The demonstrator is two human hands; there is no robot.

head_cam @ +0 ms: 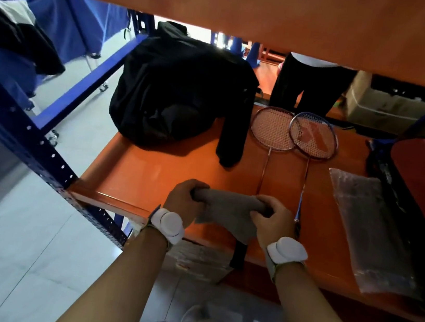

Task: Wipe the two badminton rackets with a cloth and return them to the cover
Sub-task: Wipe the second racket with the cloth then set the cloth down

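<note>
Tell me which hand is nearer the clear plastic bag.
Right. The right hand grips the cloth just left of the bag; the left hand is farther left.

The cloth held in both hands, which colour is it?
The cloth is plain grey-brown, seen in the head view.

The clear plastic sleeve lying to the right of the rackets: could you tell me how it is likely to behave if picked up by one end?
The clear plastic sleeve looks thin and crinkled, so it would probably flop and fold. It appears empty and flat, so it is likely very light. Its glossy surface on the orange shelf suggests it may slide if pushed.
</note>
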